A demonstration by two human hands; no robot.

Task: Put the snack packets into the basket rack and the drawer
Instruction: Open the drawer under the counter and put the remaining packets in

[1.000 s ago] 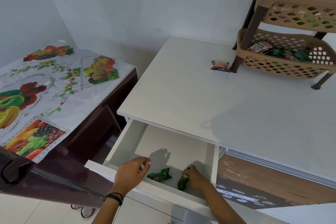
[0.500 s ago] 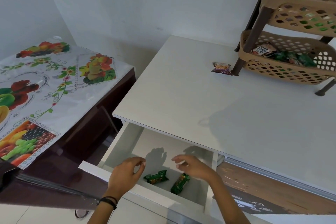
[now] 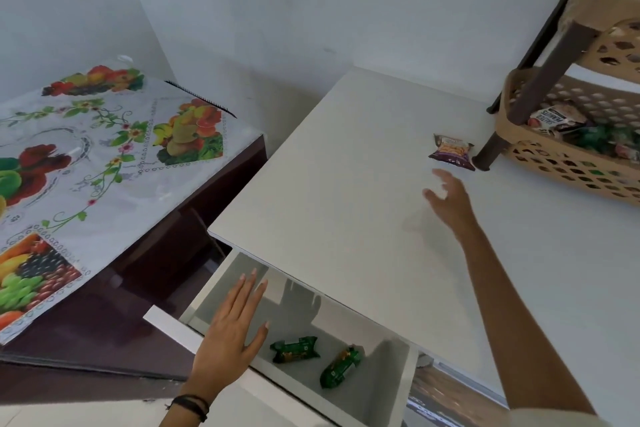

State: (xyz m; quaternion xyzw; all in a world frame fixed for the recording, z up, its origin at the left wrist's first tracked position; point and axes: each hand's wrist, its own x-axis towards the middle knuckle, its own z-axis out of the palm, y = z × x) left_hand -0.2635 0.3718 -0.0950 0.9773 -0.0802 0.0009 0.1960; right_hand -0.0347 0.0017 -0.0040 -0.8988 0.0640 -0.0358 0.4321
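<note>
Your right hand (image 3: 446, 201) has left the drawer (image 3: 407, 378) and now reaches across the surface (image 3: 346, 166), fingers spread and holding nothing, just short of the purple packet (image 3: 452, 151) lying beside the basket rack (image 3: 554, 163). Your left hand (image 3: 232, 333) is flat, fingers straight, at the drawer's near left corner. Two green packets (image 3: 294, 349) lie in the drawer. You seem to be fetching the loose packet: close your fingers on it, then carry it to the rack or the drawer.

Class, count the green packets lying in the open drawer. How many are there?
2. The left packet lies beside the left hand; the right packet lies tilted just right of it. The tabletop covers the back of the drawer, so more may be hidden.
</note>
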